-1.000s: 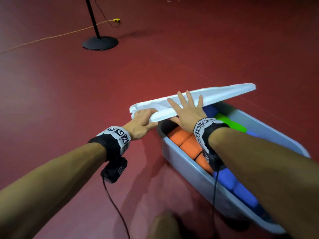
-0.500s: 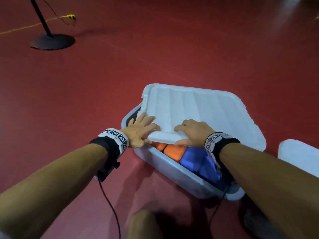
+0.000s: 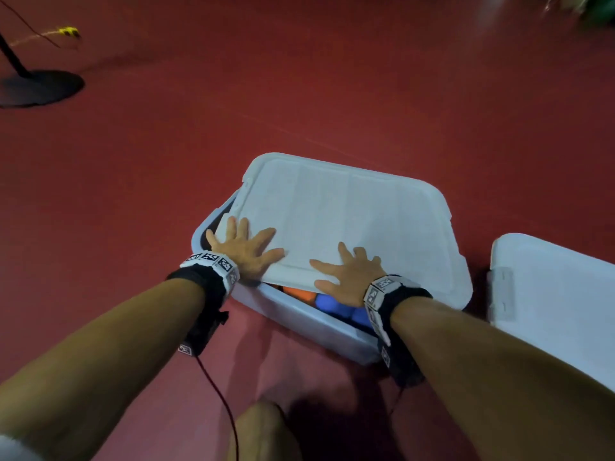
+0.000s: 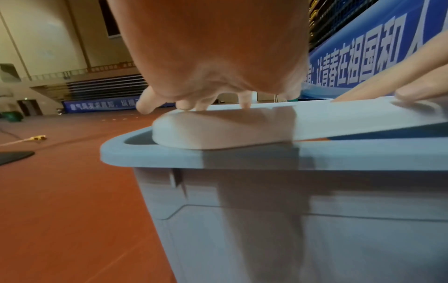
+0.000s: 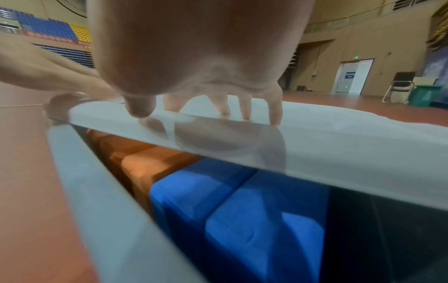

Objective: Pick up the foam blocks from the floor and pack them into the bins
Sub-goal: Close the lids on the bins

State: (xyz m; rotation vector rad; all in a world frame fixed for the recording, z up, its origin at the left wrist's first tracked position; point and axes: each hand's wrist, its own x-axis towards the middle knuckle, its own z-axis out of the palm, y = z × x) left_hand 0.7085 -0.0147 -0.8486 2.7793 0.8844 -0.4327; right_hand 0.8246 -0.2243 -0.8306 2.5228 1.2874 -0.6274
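My left hand (image 3: 246, 252) and right hand (image 3: 349, 276) lie flat, fingers (image 5: 275, 113) spread and released, on the near edge of the white lid (image 3: 349, 224) sitting askew over the grey bin (image 4: 266, 220), with orange blocks (image 5: 135, 153) and blue foam blocks (image 5: 242, 220) packed inside just below my palms.

The head camera looks steeply down from above at a lidded bin (image 3: 309, 322) on the floor. Each wrist camera sits low and very close under its palm, facing forward along the white lid (image 4: 339, 118). All three views share the lid's near edge.
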